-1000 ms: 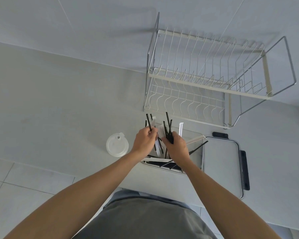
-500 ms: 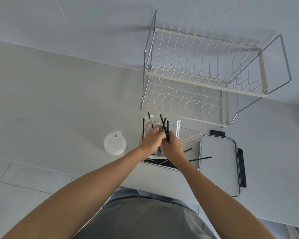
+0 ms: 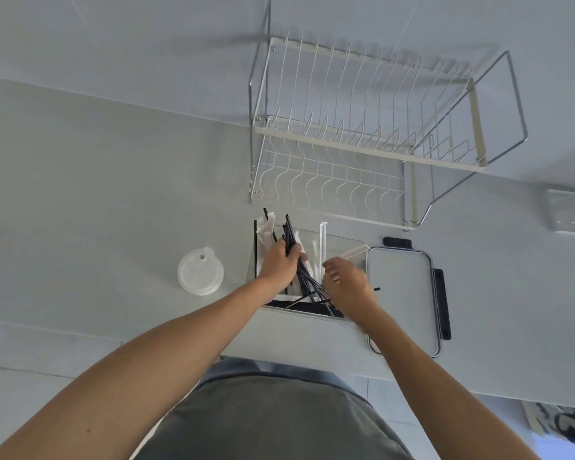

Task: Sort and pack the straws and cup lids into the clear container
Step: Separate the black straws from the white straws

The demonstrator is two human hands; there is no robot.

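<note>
Two tiers of white and chrome wire make up the dish rack, the largest thing on the pale counter, standing at the back against the wall. Nearer the person, the container lid lies flat, a clear rounded rectangle with black latches on its far and right edges, just right of the clear container. That container sits at the counter's front edge and holds a jumble of straws: white paper-wrapped straws lean up out of its far side, and more black ones lie across its near end. Left of it and apart from it, a translucent cup lid rests on the counter, its sip tab pointing away. The left hand is over the left half of the container, fingers curled tight round a bundle of black straws whose ends fan out above and below the fist. The right hand hovers over the right half, fingers spread and relaxed with nothing between them; a single black straw pokes out just past its right side.
</note>
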